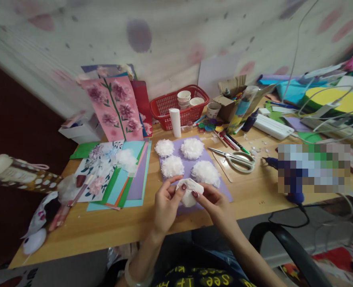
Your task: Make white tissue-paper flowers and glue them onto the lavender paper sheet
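White paper [190, 198] between left hand [168, 202] and right hand [218, 204]

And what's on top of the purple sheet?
Four fluffy white clumps rest on the purple sheet. Their undersides are hidden; the left hand, right hand and held white paper hide part of the sheet's near end.

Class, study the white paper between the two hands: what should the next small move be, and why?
Probably to ease the paper outward a little. The left hand and right hand both pinch it, and it looks fairly smooth, while the four white puffs on the purple sheet look ruffled all over.
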The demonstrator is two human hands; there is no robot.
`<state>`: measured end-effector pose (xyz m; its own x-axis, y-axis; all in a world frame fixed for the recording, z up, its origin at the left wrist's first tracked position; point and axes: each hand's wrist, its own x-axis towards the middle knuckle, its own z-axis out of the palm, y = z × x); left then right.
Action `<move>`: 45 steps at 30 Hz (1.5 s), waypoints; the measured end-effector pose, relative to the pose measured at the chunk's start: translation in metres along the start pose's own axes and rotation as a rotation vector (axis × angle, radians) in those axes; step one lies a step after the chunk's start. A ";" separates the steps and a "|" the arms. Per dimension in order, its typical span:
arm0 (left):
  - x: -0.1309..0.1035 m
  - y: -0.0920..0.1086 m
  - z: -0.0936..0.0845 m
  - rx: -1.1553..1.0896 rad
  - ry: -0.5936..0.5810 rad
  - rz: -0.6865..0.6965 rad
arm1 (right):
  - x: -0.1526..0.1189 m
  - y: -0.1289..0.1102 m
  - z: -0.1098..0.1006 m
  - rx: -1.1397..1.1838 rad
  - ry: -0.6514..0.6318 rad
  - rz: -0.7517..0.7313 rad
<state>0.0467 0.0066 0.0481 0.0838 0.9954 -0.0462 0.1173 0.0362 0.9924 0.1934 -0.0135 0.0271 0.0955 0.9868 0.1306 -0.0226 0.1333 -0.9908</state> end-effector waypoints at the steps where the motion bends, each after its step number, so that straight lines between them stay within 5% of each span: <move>1: -0.001 0.001 0.003 -0.052 0.018 -0.026 | 0.000 -0.002 0.001 0.028 0.005 0.019; 7: -0.005 0.003 0.007 -0.270 0.030 -0.135 | 0.006 -0.009 0.003 0.050 0.075 0.045; 13: 0.000 0.001 -0.001 -0.397 -0.014 -0.214 | 0.014 -0.019 0.002 0.051 -0.019 -0.027; 19: 0.003 0.020 -0.012 -0.759 -0.152 -0.275 | 0.002 -0.030 0.010 -0.343 -0.081 -0.590; 23: 0.003 0.036 -0.007 -0.875 -0.151 -0.311 | -0.001 -0.031 0.017 -0.503 -0.196 -0.715; 29: 0.005 0.038 0.003 -0.840 -0.099 -0.306 | 0.002 -0.036 0.018 -0.542 -0.133 -0.684; 45: 0.004 0.028 -0.002 -0.845 0.001 -0.498 | 0.010 -0.041 0.015 -0.851 -0.330 -0.725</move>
<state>0.0488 0.0122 0.0759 0.2158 0.8493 -0.4818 -0.6082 0.5029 0.6141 0.1801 -0.0077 0.0694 -0.4544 0.6971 0.5546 0.6179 0.6951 -0.3674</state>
